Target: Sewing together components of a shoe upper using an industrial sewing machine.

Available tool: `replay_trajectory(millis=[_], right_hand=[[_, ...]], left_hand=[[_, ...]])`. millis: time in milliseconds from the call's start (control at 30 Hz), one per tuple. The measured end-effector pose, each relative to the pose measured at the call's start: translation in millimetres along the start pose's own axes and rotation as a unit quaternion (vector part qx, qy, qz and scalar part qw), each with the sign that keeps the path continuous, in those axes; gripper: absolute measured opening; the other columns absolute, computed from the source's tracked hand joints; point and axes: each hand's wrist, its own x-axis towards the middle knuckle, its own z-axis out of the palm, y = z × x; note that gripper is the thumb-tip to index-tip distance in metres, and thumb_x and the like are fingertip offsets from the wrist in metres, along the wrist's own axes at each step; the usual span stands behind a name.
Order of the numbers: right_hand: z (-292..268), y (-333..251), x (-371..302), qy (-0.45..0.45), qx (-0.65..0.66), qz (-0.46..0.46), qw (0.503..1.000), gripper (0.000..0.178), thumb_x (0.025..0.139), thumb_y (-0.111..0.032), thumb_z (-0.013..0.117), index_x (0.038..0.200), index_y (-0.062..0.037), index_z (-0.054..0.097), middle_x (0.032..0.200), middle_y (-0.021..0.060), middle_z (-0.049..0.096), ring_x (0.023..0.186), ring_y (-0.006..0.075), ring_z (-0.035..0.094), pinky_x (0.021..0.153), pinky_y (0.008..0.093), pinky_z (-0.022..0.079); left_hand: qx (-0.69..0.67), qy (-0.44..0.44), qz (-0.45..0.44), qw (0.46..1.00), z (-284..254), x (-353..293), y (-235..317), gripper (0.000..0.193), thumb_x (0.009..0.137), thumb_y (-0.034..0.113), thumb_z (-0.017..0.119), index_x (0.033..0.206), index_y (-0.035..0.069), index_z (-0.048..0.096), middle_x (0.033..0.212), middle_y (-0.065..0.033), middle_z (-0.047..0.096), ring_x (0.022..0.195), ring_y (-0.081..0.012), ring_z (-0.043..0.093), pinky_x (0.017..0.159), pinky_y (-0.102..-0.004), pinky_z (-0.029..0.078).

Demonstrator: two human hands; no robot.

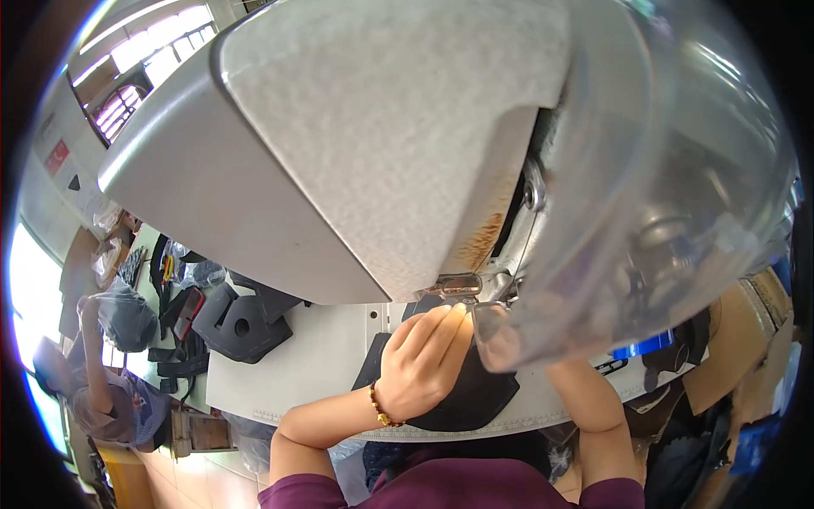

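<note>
A large grey sewing machine head (pixel 381 144) fills the upper middle of the view. Under its needle area lies a black, flat, shaped piece of material (pixel 475 399) on the white table. My left hand (pixel 424 360) rests on this piece, fingers stretched forward and side by side, tips close to the metal presser parts (pixel 458 284). Its thumb is hidden. A clear plastic cover (pixel 610 195) hangs over the right side of the machine. Behind it my right hand (pixel 502 339) shows only faintly, near the piece's right side; its fingers are too blurred to read.
Black shaped pieces (pixel 242 322) lie stacked on the white table (pixel 288 373) at left. A red-edged phone-like object (pixel 188 314) sits beyond them. At far left another person (pixel 110 399) handles a plastic-wrapped dark bundle (pixel 127 316). Cardboard (pixel 729 348) stands at right beside a blue object (pixel 644 346).
</note>
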Motion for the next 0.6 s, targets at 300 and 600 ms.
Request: replay_trajectory(millis=[300, 600], right_hand=[[-5, 9, 2, -0.014, 0.029, 0.021, 0.999, 0.037, 0.071, -0.017, 0.062, 0.104, -0.0038, 0.052, 0.108, 0.0086, 0.052, 0.097, 0.0236, 0.050, 0.089, 0.0418, 0.035], [-9, 18, 12, -0.027, 0.057, 0.036, 0.997, 0.039, 0.071, -0.018, 0.062, 0.107, -0.0040, 0.052, 0.110, 0.0081, 0.052, 0.099, 0.0229, 0.050, 0.091, 0.0417, 0.034]], left_hand=[[0.009, -0.039, 0.003, 0.999, -11, 5, 2, 0.032, 0.055, 0.004, 0.057, 0.085, -0.007, 0.060, 0.090, -0.0120, 0.060, 0.080, -0.0190, 0.059, 0.059, -0.0247, 0.048], [0.040, -0.025, -0.034, 0.998, -5, 2, 12, 0.031, 0.054, 0.002, 0.055, 0.084, -0.007, 0.059, 0.095, -0.0142, 0.061, 0.084, -0.0191, 0.060, 0.057, -0.0228, 0.049]])
